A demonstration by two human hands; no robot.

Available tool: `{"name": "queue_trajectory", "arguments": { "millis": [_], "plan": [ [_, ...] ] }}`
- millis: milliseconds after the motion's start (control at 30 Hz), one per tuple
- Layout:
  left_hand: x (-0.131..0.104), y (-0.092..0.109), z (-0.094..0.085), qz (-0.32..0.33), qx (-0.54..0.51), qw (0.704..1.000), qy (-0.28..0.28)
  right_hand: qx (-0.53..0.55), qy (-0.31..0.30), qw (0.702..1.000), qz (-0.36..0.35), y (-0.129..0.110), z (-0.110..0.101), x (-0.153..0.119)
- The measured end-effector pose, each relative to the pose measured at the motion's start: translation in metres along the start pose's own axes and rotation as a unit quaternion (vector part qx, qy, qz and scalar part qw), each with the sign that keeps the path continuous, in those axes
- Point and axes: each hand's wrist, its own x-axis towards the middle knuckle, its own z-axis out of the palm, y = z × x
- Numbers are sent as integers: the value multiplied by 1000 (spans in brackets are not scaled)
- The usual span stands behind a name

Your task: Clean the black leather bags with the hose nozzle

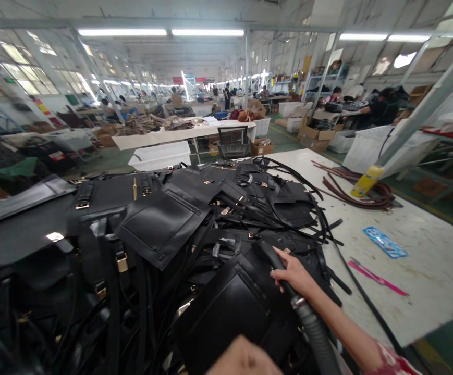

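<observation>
My right hand [294, 275] is wrapped around the black nozzle [264, 254] of a ribbed hose [315, 330]. The hose runs down to the lower edge of the view, and the nozzle's tip lies over the black bags. Below and to the left of it is a black leather bag panel [228, 307] with a stitched rectangle. My left hand [244, 359] shows only as blurred knuckles at the bottom edge, in front of that panel. Its fingers are hidden. Black bags [163, 221] with straps and gold-coloured buckles are heaped across the table.
On the white table [425, 265] at the right lie a pink-handled tool [378, 278], a blue patterned packet [384, 241] and coiled brown straps [335, 190]. A yellow bottle [367, 180] stands tilted by a metal post. White bins [161, 155] and a chair [234, 141] are beyond.
</observation>
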Motion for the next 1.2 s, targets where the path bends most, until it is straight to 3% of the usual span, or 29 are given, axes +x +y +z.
{"name": "queue_trajectory", "arguments": {
  "millis": [67,133,167,233,300,467,667,800,900,1000,1067,1200],
  "plan": [
    [39,27,-16,26,45,998,31,7,8,1000,8,1,-5,-19],
    [85,50,-27,57,98,986,126,15,10,1000,13,1,-3,-35],
    [106,57,-30,58,106,982,146,20,8,1000,14,1,-1,-42],
    [140,62,-33,49,101,982,151,35,-1,999,11,1,5,-54],
    [157,56,-34,35,77,989,121,52,-13,999,5,1,12,-61],
    [151,41,-33,2,-61,998,18,75,-25,997,6,0,22,-58],
    [134,40,-20,-42,-214,974,-61,106,-33,993,26,-15,21,-34],
    [123,34,-11,-64,-272,956,-92,108,-46,992,36,-19,17,-39],
    [113,32,-3,-75,-295,947,-103,115,-54,991,49,-15,15,-46],
    [106,36,4,-84,-300,945,-100,102,13,994,31,-14,12,-43],
    [104,39,7,-85,-297,947,-86,95,51,994,21,-15,8,-40],
    [109,40,9,-75,-276,958,-28,76,71,995,13,-16,-4,-53]
  ]
}}
